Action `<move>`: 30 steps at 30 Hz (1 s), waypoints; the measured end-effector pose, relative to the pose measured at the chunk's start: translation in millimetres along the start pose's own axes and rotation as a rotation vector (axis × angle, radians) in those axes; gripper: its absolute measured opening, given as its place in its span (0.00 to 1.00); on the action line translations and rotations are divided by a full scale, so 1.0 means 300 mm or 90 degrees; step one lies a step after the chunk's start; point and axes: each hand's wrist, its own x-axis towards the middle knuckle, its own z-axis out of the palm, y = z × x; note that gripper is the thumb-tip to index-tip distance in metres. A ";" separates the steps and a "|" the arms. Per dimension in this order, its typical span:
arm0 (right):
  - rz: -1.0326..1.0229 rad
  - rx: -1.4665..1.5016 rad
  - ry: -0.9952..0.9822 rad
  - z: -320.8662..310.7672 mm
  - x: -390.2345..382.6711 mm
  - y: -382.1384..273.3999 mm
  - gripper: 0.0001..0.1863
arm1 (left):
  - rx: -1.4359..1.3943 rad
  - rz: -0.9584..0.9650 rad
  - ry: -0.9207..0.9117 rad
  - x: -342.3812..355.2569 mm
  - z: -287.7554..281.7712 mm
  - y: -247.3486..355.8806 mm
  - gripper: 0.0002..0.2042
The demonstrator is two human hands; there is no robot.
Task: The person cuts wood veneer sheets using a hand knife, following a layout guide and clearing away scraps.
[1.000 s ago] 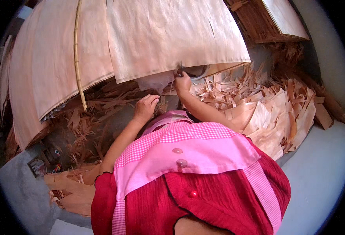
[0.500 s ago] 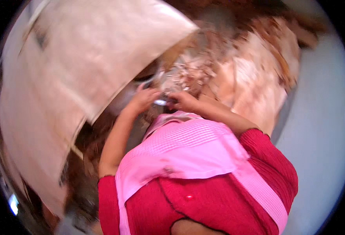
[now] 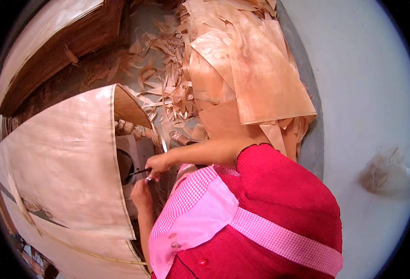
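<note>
My right hand (image 3: 158, 166) is closed around a slim dark tool (image 3: 139, 172), whose thin end points left; its exact kind is hard to make out. Just below it, my left hand (image 3: 142, 192) has its fingers pinched together, close to a small whitish bit (image 3: 148, 179) between the two hands. I cannot tell which hand holds that bit. Beside both hands, on the left, lies a large pale sheet of wood veneer (image 3: 70, 162) with a straight right edge. A narrow white strip (image 3: 164, 144) stands out just above my right hand.
More veneer sheets (image 3: 265, 79) are heaped at the far right of centre, along a grey wall (image 3: 363, 83). Veneer scraps (image 3: 172, 88) litter the floor. A thick stack of sheets (image 3: 65, 56) stands at the far left. A crumpled clear plastic bag (image 3: 384, 174) is at right.
The view has swung, so the veneer sheet and both hands sit lower and further left. The hands have come closer together, and the dark tool now shows clearly in my right hand.
</note>
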 end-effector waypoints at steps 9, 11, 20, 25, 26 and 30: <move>-0.035 -0.158 0.023 -0.004 0.048 -0.002 0.07 | -0.514 -0.403 -0.033 0.042 -0.020 0.005 0.05; -0.023 -0.233 0.057 -0.014 0.059 -0.068 0.10 | -0.432 -0.381 0.041 0.086 -0.006 -0.010 0.03; -0.154 0.409 0.361 0.001 0.310 -0.053 0.03 | -0.117 -0.481 0.252 0.289 0.138 -0.193 0.05; -0.024 0.453 0.395 0.011 0.428 0.011 0.06 | -0.356 -0.533 0.165 0.017 0.162 -0.248 0.05; -0.001 0.403 0.406 0.006 0.418 -0.015 0.06 | -0.551 -0.609 0.206 -0.119 0.124 -0.200 0.04; -0.067 0.448 0.380 0.023 0.448 0.008 0.06 | -0.661 -0.783 0.040 -0.562 0.081 -0.196 0.04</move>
